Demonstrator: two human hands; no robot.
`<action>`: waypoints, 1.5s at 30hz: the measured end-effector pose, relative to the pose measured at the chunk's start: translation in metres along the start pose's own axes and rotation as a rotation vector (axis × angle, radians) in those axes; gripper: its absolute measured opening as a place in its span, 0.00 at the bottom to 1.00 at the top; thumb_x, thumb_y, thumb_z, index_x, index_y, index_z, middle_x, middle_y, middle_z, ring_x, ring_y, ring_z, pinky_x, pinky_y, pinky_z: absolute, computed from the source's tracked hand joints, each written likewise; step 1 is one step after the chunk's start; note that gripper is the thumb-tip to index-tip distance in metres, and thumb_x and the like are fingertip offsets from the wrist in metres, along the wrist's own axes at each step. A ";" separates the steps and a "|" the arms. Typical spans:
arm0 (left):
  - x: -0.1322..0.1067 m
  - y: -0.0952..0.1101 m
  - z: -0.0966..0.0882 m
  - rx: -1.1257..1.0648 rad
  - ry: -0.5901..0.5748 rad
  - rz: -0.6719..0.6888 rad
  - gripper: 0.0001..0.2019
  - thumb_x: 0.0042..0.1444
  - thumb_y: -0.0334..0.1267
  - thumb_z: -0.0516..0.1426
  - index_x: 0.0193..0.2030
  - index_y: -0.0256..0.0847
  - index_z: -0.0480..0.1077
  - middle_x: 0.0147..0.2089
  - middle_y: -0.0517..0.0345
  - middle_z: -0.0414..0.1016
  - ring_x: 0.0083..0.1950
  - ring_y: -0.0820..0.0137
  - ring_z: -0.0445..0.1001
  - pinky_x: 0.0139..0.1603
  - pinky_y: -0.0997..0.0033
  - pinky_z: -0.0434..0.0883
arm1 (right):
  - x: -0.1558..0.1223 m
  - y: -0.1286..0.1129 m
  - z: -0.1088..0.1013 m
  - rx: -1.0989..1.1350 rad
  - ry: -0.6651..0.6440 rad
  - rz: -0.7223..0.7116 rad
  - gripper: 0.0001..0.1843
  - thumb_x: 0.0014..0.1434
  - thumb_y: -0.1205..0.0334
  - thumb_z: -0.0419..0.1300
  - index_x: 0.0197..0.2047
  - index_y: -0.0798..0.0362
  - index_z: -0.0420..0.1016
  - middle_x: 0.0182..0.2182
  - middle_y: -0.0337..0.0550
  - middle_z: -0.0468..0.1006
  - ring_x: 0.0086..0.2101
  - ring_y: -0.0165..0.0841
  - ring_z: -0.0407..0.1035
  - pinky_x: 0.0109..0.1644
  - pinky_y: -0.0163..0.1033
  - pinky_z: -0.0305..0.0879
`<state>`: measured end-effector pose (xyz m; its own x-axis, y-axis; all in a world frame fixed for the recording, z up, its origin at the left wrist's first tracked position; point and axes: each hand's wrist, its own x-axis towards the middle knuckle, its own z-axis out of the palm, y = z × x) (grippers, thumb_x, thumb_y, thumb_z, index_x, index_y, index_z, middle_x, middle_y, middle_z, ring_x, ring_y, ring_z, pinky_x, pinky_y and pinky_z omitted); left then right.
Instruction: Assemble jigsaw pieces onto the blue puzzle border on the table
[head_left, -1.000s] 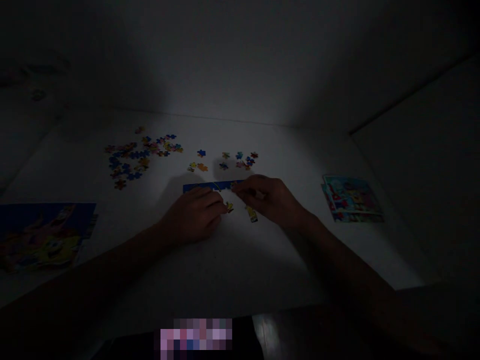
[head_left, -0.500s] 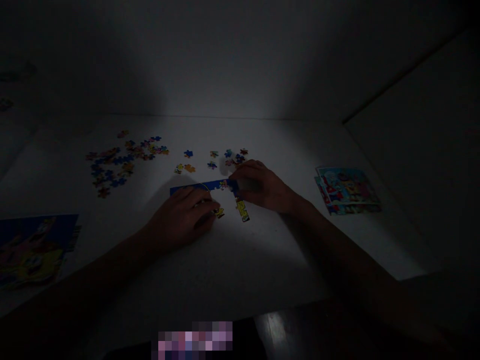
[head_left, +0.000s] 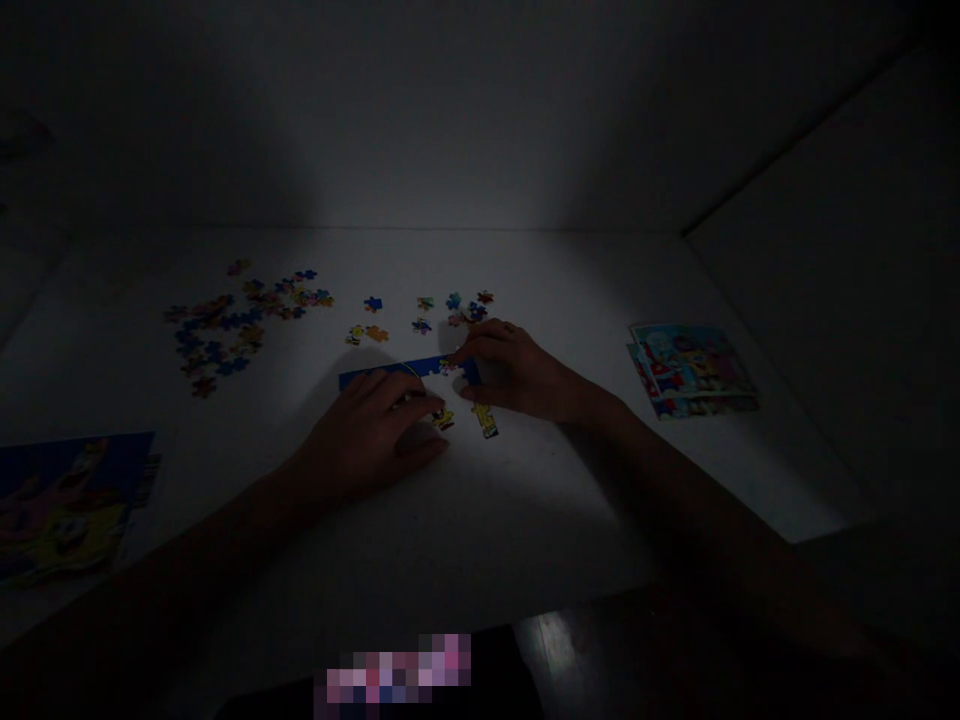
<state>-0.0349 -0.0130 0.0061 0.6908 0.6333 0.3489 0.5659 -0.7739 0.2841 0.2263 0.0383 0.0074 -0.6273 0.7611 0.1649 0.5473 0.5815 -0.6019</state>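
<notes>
A partly joined jigsaw puzzle [head_left: 431,367] lies on the white table, its blue strip along the far side and a yellow-patterned strip [head_left: 486,420] down the right. My left hand [head_left: 367,420] rests over the puzzle's left part and hides much of it. Its fingers are stretched, with the thumb apart. Beside its fingertips is a yellow puzzle piece [head_left: 445,418]. My right hand [head_left: 517,370] lies over the right corner, index finger and thumb apart, the index tip at a small pink-and-yellow piece [head_left: 448,365].
Loose puzzle pieces [head_left: 232,320] are heaped at the far left. Several more pieces [head_left: 421,326] lie beyond the puzzle. A cartoon picture sheet [head_left: 75,500] is at the left, and stacked picture cards [head_left: 694,370] at the right. A wall [head_left: 450,130] rises behind the table. The light is dim.
My left thumb has moved away from the fingers, and the yellow piece sits slightly farther right and up. My right fingertips have shifted a little left over the corner.
</notes>
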 end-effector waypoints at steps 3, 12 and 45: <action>0.002 0.007 0.001 -0.027 -0.052 -0.057 0.13 0.67 0.44 0.58 0.52 0.39 0.77 0.50 0.49 0.77 0.50 0.56 0.74 0.50 0.54 0.70 | 0.001 0.002 0.001 0.008 0.007 -0.016 0.19 0.60 0.53 0.68 0.53 0.47 0.79 0.56 0.47 0.75 0.62 0.46 0.65 0.63 0.53 0.60; 0.008 0.014 0.002 -0.163 -0.169 -0.176 0.09 0.65 0.37 0.58 0.50 0.42 0.77 0.50 0.52 0.76 0.52 0.57 0.73 0.54 0.52 0.70 | 0.002 0.004 0.003 0.004 0.029 -0.015 0.18 0.59 0.52 0.69 0.51 0.47 0.79 0.54 0.46 0.76 0.61 0.46 0.66 0.63 0.53 0.59; 0.022 0.038 0.024 0.110 0.042 0.017 0.12 0.72 0.41 0.52 0.45 0.37 0.74 0.42 0.50 0.77 0.43 0.61 0.74 0.45 0.61 0.71 | 0.003 0.009 0.003 -0.002 0.006 -0.034 0.20 0.61 0.47 0.67 0.53 0.46 0.79 0.54 0.46 0.74 0.61 0.45 0.64 0.64 0.51 0.58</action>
<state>0.0123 -0.0287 0.0031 0.6826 0.6178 0.3904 0.6020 -0.7782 0.1788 0.2273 0.0447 -0.0001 -0.6423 0.7424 0.1903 0.5264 0.6078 -0.5946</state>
